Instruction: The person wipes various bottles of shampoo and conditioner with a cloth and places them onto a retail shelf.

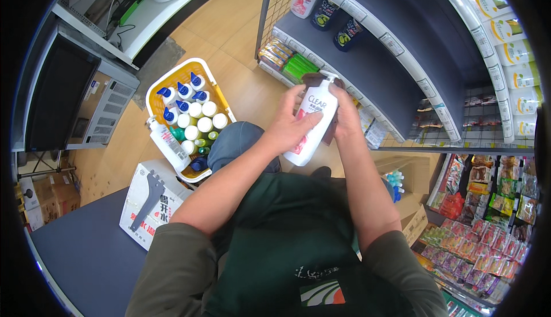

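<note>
A white Clear pump bottle (pixel 316 101) with pink print is tilted in front of me, its pump head at the top. My left hand (pixel 292 121) grips it from the left, thumb across its front. My right hand (pixel 346 112) holds its right side near the shoulder. A brown cloth (pixel 330 134) is bunched behind the bottle, between it and my hands; how the hidden fingers hold it cannot be seen. To the left stands a yellow basket with a white rim (pixel 147 97), filled with several bottles. Another white pump bottle (pixel 168 144) leans along its near-left side.
On the grey shelf (pixel 374 76) stand a white bottle (pixel 303 1) and two dark bottles (pixel 325 13). Green packs (pixel 300 68) lie lower. A printed carton (pixel 140 213) sits left, an open cardboard box (pixel 415 175) right. Bagged snacks (pixel 482 235) hang beyond it.
</note>
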{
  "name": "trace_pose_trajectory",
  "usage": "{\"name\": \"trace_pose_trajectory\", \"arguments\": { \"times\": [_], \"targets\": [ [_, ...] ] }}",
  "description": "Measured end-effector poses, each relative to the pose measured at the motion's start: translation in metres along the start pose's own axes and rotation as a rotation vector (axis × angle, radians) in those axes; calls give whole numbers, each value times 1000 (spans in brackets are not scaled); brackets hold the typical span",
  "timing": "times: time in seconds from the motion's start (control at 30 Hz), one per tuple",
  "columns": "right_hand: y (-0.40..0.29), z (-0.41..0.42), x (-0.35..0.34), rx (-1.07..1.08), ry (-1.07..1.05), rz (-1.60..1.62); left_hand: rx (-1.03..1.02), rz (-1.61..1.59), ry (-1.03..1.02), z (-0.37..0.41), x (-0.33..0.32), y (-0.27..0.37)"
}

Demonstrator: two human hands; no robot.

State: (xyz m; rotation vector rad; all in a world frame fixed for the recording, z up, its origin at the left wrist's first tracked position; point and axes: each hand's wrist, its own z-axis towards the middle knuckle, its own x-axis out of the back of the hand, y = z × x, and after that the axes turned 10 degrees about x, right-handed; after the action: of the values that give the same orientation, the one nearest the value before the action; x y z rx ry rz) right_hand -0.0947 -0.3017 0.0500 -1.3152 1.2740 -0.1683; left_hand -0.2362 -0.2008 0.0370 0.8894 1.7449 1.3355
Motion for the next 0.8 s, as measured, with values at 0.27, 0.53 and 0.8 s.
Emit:
{"name": "trace_pose_trajectory", "arguments": {
  "times": [0.27, 0.53, 0.8],
  "targets": [
    [-29, -5, 2, 104, -19, -85, 661, -594, -549, 8, 16, 18],
    [-35, -9, -25, 808, -37, -1383, 584, -659, -439, 12, 15, 9],
    [-1, -46, -66, 1008, -388, -1680, 468, -1021, -355, 10, 22, 15]
  ]
}}
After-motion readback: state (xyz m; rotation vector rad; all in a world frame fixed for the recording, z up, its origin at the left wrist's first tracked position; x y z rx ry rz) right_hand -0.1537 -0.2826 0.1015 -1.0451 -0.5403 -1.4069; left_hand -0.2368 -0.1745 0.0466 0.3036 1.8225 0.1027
